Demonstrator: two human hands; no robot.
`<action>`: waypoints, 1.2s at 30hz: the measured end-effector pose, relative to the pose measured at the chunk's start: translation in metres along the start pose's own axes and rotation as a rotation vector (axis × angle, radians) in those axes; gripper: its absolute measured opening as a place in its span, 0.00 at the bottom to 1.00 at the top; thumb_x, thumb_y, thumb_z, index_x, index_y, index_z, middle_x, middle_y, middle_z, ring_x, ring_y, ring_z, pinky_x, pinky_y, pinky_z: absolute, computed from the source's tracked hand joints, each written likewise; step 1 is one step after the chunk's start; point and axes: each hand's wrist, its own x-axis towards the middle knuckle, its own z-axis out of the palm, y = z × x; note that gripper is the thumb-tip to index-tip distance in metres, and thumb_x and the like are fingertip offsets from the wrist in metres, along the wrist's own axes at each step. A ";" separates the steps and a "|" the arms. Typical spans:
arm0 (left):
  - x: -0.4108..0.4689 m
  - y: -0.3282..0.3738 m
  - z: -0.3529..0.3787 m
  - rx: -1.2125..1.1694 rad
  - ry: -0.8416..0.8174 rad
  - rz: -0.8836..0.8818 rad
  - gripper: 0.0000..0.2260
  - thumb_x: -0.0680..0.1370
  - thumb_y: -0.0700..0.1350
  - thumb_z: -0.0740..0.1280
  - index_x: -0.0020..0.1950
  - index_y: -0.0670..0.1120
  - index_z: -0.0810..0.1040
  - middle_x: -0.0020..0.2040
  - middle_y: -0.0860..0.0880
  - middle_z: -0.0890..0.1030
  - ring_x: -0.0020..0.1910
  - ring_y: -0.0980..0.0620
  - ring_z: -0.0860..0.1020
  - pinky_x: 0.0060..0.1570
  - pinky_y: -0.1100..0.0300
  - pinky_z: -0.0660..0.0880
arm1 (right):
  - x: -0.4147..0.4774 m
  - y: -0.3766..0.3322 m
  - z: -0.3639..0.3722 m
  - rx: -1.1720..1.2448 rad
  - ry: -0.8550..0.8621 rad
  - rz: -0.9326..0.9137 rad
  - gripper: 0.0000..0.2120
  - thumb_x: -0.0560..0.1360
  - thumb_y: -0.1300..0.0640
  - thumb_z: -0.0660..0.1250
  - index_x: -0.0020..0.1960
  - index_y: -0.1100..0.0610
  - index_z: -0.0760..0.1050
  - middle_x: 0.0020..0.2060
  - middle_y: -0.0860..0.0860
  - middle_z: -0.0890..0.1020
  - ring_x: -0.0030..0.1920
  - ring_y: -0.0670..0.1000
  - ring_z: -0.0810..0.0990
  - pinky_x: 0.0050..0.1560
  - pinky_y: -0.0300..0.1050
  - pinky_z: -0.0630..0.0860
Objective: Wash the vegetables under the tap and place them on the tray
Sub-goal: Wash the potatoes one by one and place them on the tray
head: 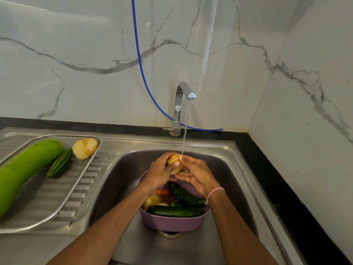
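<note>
The left hand (159, 172) is gripping a potato (174, 163), with its fingers curling round the near side. The right hand (194, 173) is gripping the same potato from the opposite side, with its fingers lying beneath it and its thumb pressing on the top. A red-and-white thread bracelet (214, 192) is circling the right wrist.

The potato is yellow, smooth and oval. Its long axis is running away from the person, and its far end is pointing toward the tap (181, 104). It is sitting above the sink (118, 178), directly in the stream of water (184, 138) that is falling from the chrome spout.

Below the hands, a round purple plastic basket (172, 221) is standing in the steel sink. It is holding two dark green cucumbers (174, 211), both lying roughly crosswise, an orange carrot (162, 191) and more potatoes (151, 200).

To the left, a steel mesh tray (53, 190) is resting on the ribbed drainboard. It is carrying a long pale green gourd (24, 167), a ridged dark green gourd (60, 163) and a partly peeled potato (85, 149). Both gourds are lying diagonally, with their far ends pointing to the right.

A blue hose (141, 67) is hanging down the white marble wall behind the tap. A black tabletop (286, 188) is bordering the sink.
</note>
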 end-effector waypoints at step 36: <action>0.006 -0.007 0.004 0.404 0.061 0.136 0.19 0.77 0.46 0.76 0.68 0.50 0.80 0.60 0.51 0.84 0.59 0.54 0.81 0.61 0.58 0.77 | 0.003 0.009 0.009 -0.306 0.136 -0.177 0.15 0.73 0.53 0.81 0.57 0.56 0.83 0.51 0.57 0.87 0.50 0.55 0.88 0.44 0.45 0.86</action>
